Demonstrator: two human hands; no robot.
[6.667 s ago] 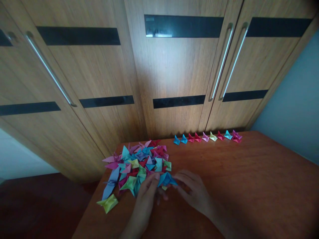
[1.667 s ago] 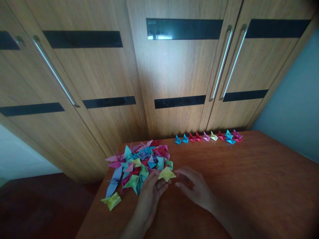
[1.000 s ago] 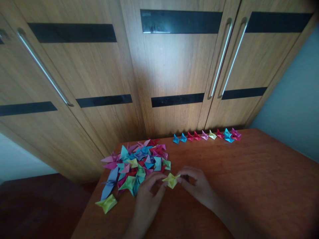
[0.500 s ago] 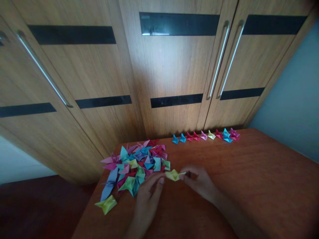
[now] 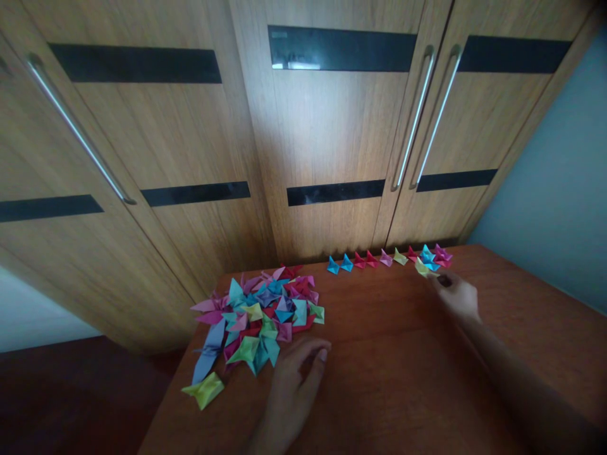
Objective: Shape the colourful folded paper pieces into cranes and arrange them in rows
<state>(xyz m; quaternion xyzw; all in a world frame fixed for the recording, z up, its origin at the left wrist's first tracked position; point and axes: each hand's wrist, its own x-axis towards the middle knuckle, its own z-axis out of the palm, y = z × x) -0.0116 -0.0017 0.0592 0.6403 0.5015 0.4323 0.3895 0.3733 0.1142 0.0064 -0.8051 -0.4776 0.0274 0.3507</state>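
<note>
My right hand (image 5: 458, 297) reaches to the far right of the table. Its thumb and fingers pinch one end of a small yellow folded-paper piece (image 5: 422, 268), held just in front of a blue folded-paper piece (image 5: 429, 258) in the back row. My left hand (image 5: 296, 385) rests low, right beside a heap of colourful origami pieces (image 5: 267, 328). Its fingers are curled, with thumb tip and index tip together and nothing visible between them. A lone yellow-green origami piece (image 5: 205, 390) lies at the table's left edge.
Along the back edge of the brown table (image 5: 389, 379) runs a row of small folded pieces, blue, red, pink and yellow, including a pink one (image 5: 386, 257). A wooden wardrobe (image 5: 332, 126) with long metal handles (image 5: 413, 120) stands right behind the table.
My right hand has carried the yellow piece from beside the heap to the back right, near the row's end. My left hand has let go of it and shifted slightly right and down.
</note>
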